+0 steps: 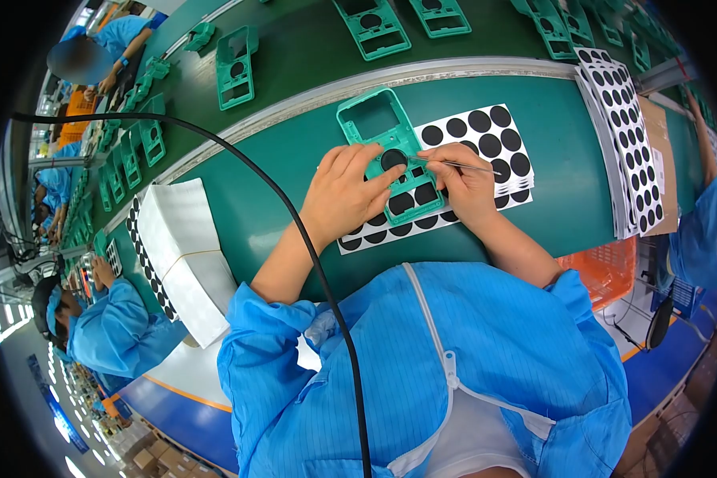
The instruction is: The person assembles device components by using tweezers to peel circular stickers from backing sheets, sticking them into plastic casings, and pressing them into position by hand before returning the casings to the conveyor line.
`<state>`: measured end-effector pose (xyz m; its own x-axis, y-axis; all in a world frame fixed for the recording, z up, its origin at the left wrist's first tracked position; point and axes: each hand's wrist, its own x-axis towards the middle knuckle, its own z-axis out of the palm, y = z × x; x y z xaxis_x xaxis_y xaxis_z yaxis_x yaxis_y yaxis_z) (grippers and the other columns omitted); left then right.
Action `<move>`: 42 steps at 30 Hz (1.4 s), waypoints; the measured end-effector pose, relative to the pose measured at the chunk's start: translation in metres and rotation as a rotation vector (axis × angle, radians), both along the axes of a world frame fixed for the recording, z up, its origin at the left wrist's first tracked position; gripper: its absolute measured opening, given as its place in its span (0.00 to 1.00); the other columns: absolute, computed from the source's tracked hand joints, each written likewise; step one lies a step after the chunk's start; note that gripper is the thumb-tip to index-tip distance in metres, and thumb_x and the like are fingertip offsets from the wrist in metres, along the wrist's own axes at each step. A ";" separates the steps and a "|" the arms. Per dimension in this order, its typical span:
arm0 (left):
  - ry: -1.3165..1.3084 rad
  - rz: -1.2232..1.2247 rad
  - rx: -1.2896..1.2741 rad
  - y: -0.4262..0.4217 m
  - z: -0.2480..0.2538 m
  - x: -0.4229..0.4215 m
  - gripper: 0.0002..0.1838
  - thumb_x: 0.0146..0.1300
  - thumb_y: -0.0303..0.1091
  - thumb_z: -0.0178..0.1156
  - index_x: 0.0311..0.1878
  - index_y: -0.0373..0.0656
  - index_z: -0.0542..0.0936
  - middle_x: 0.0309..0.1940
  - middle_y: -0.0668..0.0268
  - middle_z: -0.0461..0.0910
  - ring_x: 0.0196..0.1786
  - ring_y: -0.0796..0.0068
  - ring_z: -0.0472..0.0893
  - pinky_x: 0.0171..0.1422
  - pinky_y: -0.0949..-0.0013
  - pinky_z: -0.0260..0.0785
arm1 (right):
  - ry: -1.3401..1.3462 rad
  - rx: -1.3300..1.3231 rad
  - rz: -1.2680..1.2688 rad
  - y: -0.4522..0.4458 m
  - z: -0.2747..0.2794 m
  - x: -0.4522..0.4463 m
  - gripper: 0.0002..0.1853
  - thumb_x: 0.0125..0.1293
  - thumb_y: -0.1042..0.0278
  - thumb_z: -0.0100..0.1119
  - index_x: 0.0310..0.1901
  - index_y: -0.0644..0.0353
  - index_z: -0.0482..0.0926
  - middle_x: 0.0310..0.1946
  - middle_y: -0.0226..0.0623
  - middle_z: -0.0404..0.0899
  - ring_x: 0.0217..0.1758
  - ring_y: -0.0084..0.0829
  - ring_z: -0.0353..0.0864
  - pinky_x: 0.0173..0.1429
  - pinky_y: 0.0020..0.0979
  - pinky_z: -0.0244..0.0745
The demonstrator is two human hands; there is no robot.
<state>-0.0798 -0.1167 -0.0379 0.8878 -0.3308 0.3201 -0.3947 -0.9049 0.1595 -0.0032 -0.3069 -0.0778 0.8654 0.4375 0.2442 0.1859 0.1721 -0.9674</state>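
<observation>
I judge that I am at the fine work around the disc (393, 159) in the frame (404, 135), which lies partly over the dotted sheets (490, 145). My left hand (334, 190) is spread, thumb and fingers apart, on the frame's left side; my right hand (468, 191) pinches tweezers (464, 166) at its right edge, and the next move calls for a steady frame and light tip.
</observation>
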 end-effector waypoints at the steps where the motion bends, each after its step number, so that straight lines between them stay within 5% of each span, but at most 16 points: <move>1: 0.001 -0.008 -0.022 0.000 -0.002 0.000 0.20 0.49 0.34 0.62 0.49 0.56 0.80 0.50 0.62 0.72 0.52 0.61 0.72 0.57 0.59 0.64 | 0.007 0.012 0.003 0.000 -0.001 0.000 0.02 0.61 0.78 0.57 0.34 0.66 0.79 0.36 0.36 0.80 0.20 0.16 0.71 0.24 0.17 0.68; 29: 0.045 -0.107 0.063 0.008 0.009 0.007 0.21 0.49 0.40 0.63 0.51 0.56 0.78 0.50 0.66 0.72 0.49 0.66 0.71 0.57 0.62 0.62 | -0.025 -0.036 0.005 -0.001 0.001 0.001 0.04 0.61 0.78 0.58 0.36 0.65 0.80 0.31 0.33 0.78 0.20 0.15 0.70 0.23 0.17 0.66; 42: 0.059 -0.126 0.170 0.009 0.016 0.008 0.23 0.51 0.48 0.62 0.53 0.58 0.78 0.47 0.67 0.70 0.47 0.69 0.71 0.54 0.64 0.61 | -0.137 -0.016 -0.018 -0.002 0.000 -0.002 0.03 0.59 0.80 0.58 0.35 0.66 0.79 0.37 0.39 0.79 0.22 0.18 0.73 0.26 0.19 0.71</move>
